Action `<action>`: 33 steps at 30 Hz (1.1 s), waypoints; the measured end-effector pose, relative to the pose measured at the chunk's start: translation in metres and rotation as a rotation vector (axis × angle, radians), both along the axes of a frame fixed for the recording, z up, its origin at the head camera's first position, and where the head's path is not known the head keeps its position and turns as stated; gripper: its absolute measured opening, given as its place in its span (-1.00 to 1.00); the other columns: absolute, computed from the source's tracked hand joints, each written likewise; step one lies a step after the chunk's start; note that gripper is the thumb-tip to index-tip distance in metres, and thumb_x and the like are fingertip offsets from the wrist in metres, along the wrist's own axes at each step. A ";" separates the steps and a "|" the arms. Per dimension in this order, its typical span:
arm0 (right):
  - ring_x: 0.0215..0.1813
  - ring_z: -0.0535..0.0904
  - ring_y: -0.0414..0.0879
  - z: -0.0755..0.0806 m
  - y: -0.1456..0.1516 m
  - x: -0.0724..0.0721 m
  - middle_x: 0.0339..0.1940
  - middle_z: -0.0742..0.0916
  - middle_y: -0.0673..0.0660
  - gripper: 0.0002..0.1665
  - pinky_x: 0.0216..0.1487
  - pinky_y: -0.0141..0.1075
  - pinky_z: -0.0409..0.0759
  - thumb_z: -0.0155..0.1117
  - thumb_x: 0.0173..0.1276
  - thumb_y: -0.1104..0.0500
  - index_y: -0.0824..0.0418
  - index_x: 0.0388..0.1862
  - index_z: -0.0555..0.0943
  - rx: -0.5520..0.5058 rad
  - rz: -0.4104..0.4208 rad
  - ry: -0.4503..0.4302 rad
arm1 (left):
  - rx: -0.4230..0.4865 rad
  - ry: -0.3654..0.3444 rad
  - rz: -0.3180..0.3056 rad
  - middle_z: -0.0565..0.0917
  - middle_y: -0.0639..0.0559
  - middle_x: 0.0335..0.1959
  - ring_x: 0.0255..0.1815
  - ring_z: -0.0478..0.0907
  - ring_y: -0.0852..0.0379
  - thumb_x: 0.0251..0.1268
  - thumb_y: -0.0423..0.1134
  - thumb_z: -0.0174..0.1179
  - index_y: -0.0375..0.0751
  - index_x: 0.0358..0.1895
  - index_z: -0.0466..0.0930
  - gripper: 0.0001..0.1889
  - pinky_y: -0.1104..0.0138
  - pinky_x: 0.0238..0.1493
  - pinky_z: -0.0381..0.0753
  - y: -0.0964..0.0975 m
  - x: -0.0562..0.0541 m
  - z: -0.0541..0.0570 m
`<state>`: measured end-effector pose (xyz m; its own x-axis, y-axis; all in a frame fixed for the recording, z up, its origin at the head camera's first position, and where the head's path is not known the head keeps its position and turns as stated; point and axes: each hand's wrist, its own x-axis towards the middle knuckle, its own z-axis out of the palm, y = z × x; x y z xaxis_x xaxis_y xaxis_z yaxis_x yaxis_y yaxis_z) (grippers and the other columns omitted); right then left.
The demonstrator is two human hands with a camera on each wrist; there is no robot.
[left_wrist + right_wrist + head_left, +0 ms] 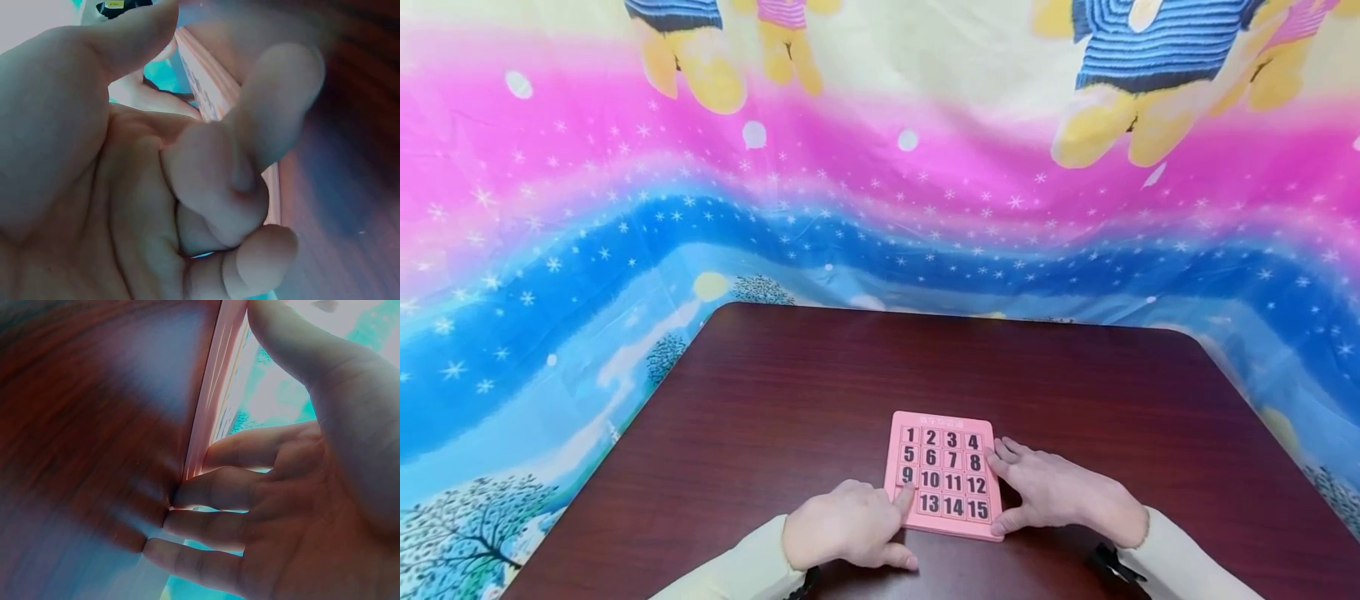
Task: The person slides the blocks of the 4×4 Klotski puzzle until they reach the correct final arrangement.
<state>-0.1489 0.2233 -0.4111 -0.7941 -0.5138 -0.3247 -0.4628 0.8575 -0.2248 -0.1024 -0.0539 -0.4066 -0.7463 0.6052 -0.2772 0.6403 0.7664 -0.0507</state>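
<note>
A pink number slide puzzle (955, 527) lies flat on the table, its tiles in rows from 1 to 15. The gap in its grid is at the lower left corner, under the 9 tile (907, 474). My left hand (850, 523) reaches in from the left, index fingertip on the lower edge of that tile, the other fingers bent beneath the palm. Along the right edge lies my right hand (1052, 490), fingers extended and thumb at the lower right corner. In the right wrist view the fingertips (187, 494) meet the tabletop beside the puzzle's pink side (215, 387).
The dark reddish-brown table (820, 367) has rounded far corners. Behind it and at both sides hangs a cloth (865, 183) printed with bears, snowflakes and trees. Both forearms wear pale sleeves (737, 567), with black straps near the wrists.
</note>
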 end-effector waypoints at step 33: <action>0.52 0.22 0.29 -0.002 0.000 0.000 0.47 0.35 0.43 0.28 0.33 0.18 0.36 0.40 -0.05 -0.48 0.32 0.45 0.33 -0.002 0.003 0.017 | -0.134 0.062 -0.067 0.62 0.14 -0.62 -0.56 0.49 0.29 0.13 0.57 -0.05 0.06 0.48 0.26 -0.07 0.32 -0.48 0.45 0.031 0.024 -0.008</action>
<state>-0.1491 0.2230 -0.4129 -0.7983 -0.5165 -0.3097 -0.4688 0.8558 -0.2188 -0.0780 -0.0232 -0.4145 -0.7234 0.6151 -0.3137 0.6825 0.7056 -0.1903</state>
